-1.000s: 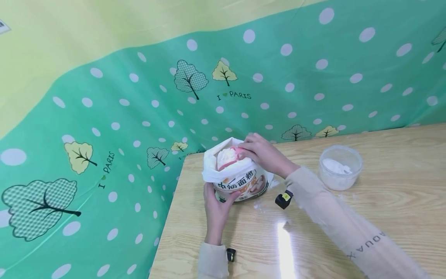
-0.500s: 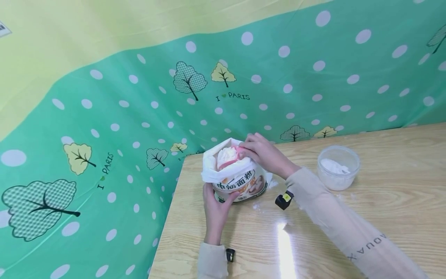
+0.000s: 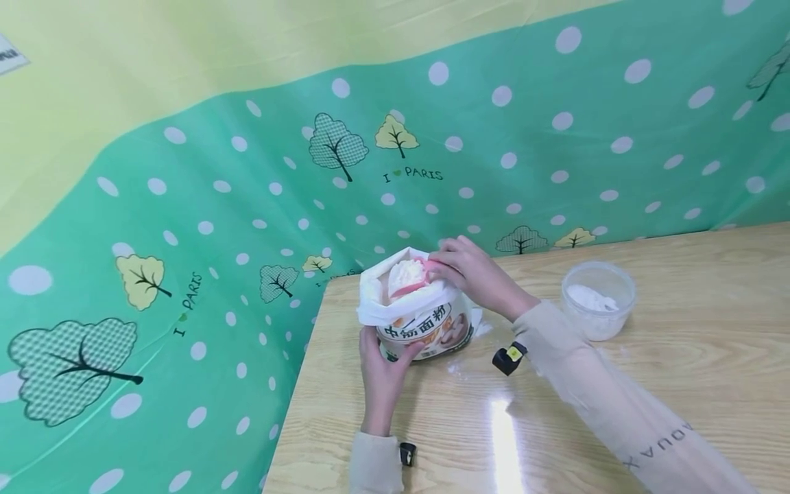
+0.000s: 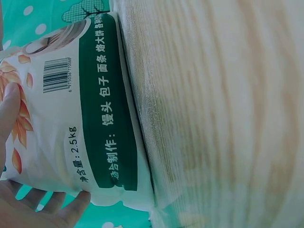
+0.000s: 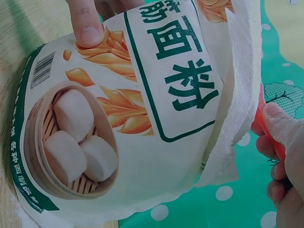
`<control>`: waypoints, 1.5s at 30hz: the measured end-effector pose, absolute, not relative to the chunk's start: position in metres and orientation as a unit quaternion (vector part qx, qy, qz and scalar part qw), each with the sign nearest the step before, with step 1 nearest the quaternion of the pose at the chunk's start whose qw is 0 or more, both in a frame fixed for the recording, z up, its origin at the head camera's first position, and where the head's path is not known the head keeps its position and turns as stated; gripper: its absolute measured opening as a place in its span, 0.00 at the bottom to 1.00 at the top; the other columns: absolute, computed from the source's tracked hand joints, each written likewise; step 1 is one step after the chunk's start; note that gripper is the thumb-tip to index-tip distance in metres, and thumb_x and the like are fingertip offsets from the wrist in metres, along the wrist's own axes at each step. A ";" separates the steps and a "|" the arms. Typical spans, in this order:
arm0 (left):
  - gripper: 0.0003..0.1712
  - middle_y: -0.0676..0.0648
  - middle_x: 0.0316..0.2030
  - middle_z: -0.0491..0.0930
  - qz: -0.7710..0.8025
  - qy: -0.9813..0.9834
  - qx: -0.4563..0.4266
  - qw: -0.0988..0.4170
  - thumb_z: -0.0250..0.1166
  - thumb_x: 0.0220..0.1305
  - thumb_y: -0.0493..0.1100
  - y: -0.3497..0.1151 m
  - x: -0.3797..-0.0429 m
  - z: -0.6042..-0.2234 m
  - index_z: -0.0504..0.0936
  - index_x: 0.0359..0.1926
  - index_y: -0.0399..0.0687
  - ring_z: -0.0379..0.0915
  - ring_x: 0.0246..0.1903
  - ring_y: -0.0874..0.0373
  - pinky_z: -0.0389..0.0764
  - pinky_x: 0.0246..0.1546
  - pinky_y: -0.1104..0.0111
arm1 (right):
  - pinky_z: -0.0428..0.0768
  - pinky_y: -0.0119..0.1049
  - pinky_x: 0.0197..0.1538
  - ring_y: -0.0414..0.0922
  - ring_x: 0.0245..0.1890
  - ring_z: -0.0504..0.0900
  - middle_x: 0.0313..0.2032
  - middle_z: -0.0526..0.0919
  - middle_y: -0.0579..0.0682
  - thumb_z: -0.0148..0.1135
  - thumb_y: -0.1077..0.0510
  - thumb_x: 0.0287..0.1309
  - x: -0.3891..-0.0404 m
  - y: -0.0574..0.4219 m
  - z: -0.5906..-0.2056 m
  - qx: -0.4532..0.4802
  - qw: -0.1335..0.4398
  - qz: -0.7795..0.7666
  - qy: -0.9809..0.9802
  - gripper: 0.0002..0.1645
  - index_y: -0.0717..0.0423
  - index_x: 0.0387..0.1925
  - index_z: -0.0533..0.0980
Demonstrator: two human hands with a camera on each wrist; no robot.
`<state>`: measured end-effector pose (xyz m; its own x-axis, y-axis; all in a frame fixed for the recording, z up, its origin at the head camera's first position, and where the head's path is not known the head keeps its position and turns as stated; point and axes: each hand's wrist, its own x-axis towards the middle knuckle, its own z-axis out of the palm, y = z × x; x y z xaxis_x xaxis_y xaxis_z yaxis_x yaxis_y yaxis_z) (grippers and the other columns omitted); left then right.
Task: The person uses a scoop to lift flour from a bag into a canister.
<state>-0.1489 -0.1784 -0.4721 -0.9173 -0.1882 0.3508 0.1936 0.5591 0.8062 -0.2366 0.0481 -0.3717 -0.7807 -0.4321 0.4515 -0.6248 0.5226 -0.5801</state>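
An opened flour bag (image 3: 426, 329) with a rolled-down white rim stands upright on the table. My left hand (image 3: 381, 367) grips its lower left side, the thumb (image 4: 8, 109) on the printed front and the fingers (image 4: 57, 206) along the side. In my right hand (image 3: 478, 274) is the handle of a red scoop (image 3: 415, 287), seen end-on in the right wrist view past the bag's rim, where the right fingers (image 5: 280, 137) look dusted with flour. White flour (image 3: 406, 272) is heaped in the scoop, which lies at the bag's mouth. The depth of flour inside the bag is hidden.
To the right stands a clear round tub (image 3: 597, 326) with some white flour in it. Spilled flour (image 3: 457, 370) marks the wooden table (image 3: 444, 425) near the bag. A green patterned cloth (image 3: 247, 206) hangs behind and to the left.
My right hand and the loaded scoop have shifted slightly to the right within the bag's mouth. The left hand keeps its hold on the bag, and the tub has stayed put.
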 end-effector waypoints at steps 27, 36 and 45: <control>0.56 0.49 0.65 0.66 -0.475 -0.858 -0.002 0.196 0.79 0.46 0.58 -0.179 -0.149 -0.470 0.59 0.73 0.61 0.60 0.67 0.51 0.65 0.72 0.51 | 0.61 0.54 0.75 0.50 0.49 0.76 0.43 0.81 0.52 0.60 0.56 0.68 -0.228 0.065 -0.371 0.287 0.168 0.407 -0.851 0.18 0.62 0.54 0.80; 0.56 0.49 0.65 0.66 -0.477 -0.858 0.003 0.190 0.79 0.46 0.58 -0.180 -0.147 -0.470 0.59 0.73 0.60 0.60 0.67 0.52 0.63 0.73 0.52 | 0.80 0.49 0.56 0.52 0.52 0.75 0.43 0.82 0.53 0.59 0.55 0.69 -0.228 0.072 -0.374 0.275 0.174 0.409 -0.853 0.19 0.62 0.55 0.80; 0.55 0.49 0.63 0.66 -0.477 -0.857 -0.005 0.194 0.79 0.46 0.58 -0.180 -0.147 -0.470 0.60 0.72 0.58 0.62 0.65 0.53 0.67 0.71 0.51 | 0.72 0.56 0.68 0.58 0.62 0.71 0.44 0.82 0.54 0.59 0.55 0.69 -0.228 0.075 -0.375 0.269 0.174 0.415 -0.852 0.19 0.63 0.54 0.80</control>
<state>-0.1473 -0.1796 -0.4704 -0.9245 -0.1773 0.3375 0.1937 0.5440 0.8164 -0.2283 0.0745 -0.3746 -0.7944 -0.3141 0.5199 -0.6029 0.5114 -0.6124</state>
